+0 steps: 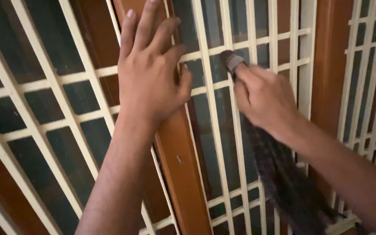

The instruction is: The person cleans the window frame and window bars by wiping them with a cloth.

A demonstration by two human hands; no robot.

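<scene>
My left hand (151, 69) lies flat with fingers spread on the brown wooden window frame (177, 156) and the cream metal grille (66, 78). My right hand (264, 98) grips a dark grey cloth (283, 178). A bunched end of the cloth (230, 58) presses against a vertical grille bar, and the rest hangs down under my wrist. Dark glass shows behind the bars.
A second brown frame post (329, 65) stands at the right, with another grille panel (370, 87) beyond it. The grille bars form a tight lattice of narrow vertical and horizontal strips across the whole view.
</scene>
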